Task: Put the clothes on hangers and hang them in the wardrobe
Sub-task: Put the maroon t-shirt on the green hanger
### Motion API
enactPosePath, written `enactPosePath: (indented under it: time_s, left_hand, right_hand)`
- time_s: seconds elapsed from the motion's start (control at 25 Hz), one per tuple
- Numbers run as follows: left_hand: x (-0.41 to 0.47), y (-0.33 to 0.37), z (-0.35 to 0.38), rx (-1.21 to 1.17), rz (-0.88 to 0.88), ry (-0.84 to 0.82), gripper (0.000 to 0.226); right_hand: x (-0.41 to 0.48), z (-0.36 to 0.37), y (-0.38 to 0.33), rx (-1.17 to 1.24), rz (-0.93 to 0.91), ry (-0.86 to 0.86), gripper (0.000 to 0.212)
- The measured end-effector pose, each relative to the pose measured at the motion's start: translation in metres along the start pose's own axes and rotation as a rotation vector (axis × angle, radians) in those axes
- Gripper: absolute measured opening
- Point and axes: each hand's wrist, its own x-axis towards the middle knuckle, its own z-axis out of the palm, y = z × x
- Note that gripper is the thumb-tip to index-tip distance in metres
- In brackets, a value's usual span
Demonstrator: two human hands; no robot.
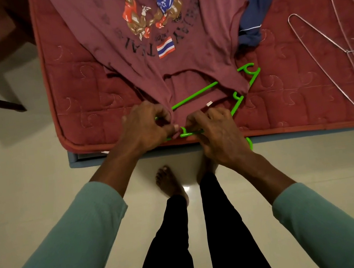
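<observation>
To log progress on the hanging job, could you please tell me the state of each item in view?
Maroon T-shirt: flat on the mattress, print up, not yet hung.
Green hanger: partly inside the T-shirt's neck.
Left hand: pinching the T-shirt's collar.
Right hand: gripping the hanger.
Wire hangers: bare, lying on the mattress.
Blue garment: crumpled, no hanger.

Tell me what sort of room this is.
Probably a bedroom: a quilted red mattress, a T-shirt spread on it with a green hanger in its neck, and wire hangers lying alongside.
</observation>
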Motion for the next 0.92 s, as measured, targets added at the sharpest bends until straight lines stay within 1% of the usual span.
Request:
enactPosePath:
  time_s: [0.08, 0.16, 0.24, 0.32, 0.36, 0.4, 0.44, 0.48, 0.52, 0.56, 0.6, 0.64, 0.68, 0.76, 0.8, 0.84, 0.92]
  left_hand:
    - [-0.012, -0.004, 0.006, -0.055, 0.034, -0.048, 0.023]
    - [-0.02, -0.005, 0.007, -0.084, 0.056, -0.067, 0.024]
    - [-0.025, -0.001, 0.005, -0.097, 0.054, -0.021, 0.04]
    - [-0.03, 0.005, 0.0, -0.159, -0.003, 0.013, 0.061]
    - [-0.034, 0.008, -0.002, -0.176, -0.023, 0.022, 0.067]
    - [-0.038, 0.01, -0.003, -0.167, -0.029, 0.035, 0.069]
    - [-0.043, 0.014, -0.006, -0.148, -0.022, 0.055, 0.07]
    - [-0.048, 0.016, -0.008, -0.141, -0.017, 0.075, 0.07]
    - [-0.053, 0.018, -0.011, -0.149, -0.008, 0.098, 0.07]
    - [-0.058, 0.021, -0.015, -0.163, 0.0, 0.122, 0.07]
    - [-0.063, 0.025, -0.019, -0.182, 0.009, 0.145, 0.07]
    - [-0.067, 0.031, -0.026, -0.217, 0.011, 0.171, 0.072]
    - [-0.07, 0.038, -0.034, -0.275, 0.002, 0.206, 0.074]
    - [-0.072, 0.059, -0.054, -0.402, -0.007, 0.314, 0.079]
    - [-0.072, 0.074, -0.065, -0.438, 0.004, 0.368, 0.079]
    - [-0.073, 0.095, -0.08, -0.449, 0.03, 0.41, 0.078]
    - [-0.075, 0.139, -0.104, -0.475, 0.084, 0.448, 0.072]
  right_hand:
    - [-0.006, 0.001, -0.003, 0.062, 0.095, -0.004, 0.035]
    - [-0.008, -0.001, -0.006, 0.093, 0.147, 0.018, 0.036]
    - [-0.011, -0.006, -0.01, 0.101, 0.152, 0.06, 0.033]
    - [-0.016, -0.014, -0.013, 0.136, 0.184, 0.087, 0.031]
    - [-0.018, -0.017, -0.014, 0.145, 0.251, 0.122, 0.033]
    - [-0.021, -0.017, -0.011, 0.155, 0.367, 0.18, 0.039]
    - [-0.022, -0.018, -0.006, 0.192, 0.525, 0.254, 0.05]
    - [-0.021, -0.021, -0.003, 0.311, 0.726, 0.303, 0.061]
    - [-0.019, -0.025, -0.001, 0.52, 0.932, 0.325, 0.066]
    - [-0.015, -0.033, -0.002, 0.766, 1.095, 0.321, 0.058]
    - [-0.013, -0.046, -0.004, 0.996, 1.194, 0.312, 0.04]
    - [-0.009, -0.061, -0.005, 1.184, 1.245, 0.339, 0.023]
    - [-0.005, -0.076, -0.007, 1.34, 1.254, 0.417, 0.014]
    - [0.007, -0.115, -0.022, 1.67, 1.175, 0.59, 0.012]
    - [0.014, -0.134, -0.032, 1.773, 1.124, 0.611, 0.008]
    - [0.024, -0.158, -0.048, 1.837, 1.069, 0.586, 0.005]
    - [0.047, -0.198, -0.076, 1.882, 0.958, 0.552, 0.023]
